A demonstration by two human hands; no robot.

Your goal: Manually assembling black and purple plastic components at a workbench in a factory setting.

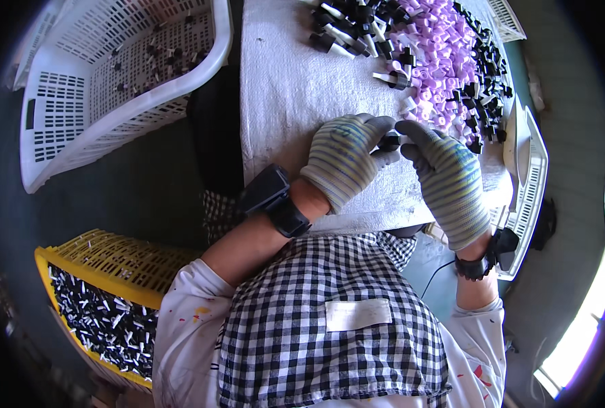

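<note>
Both my hands wear grey-fingered knit gloves with yellow and blue stripes, and they meet over the near part of the white-covered table (302, 88). Between the thumb and fingers of my left hand (343, 153) is a small black cap (389, 141). The fingertips of my right hand (448, 177) are closed right beside that cap, with a bit of white showing there; what they pinch is mostly hidden. Just beyond my hands lies a heap of small purple caps (442, 61). Black caps (489, 81) line its right side, and black pieces with white stems (346, 30) lie to its left.
A white perforated basket (122, 126) with a few scattered pieces stands at the far left. Near left is a yellow crate (112, 272) full of black-and-white pieces. Another white basket (535, 183) stands beside the table's right edge. A checked apron (329, 279) covers my lap.
</note>
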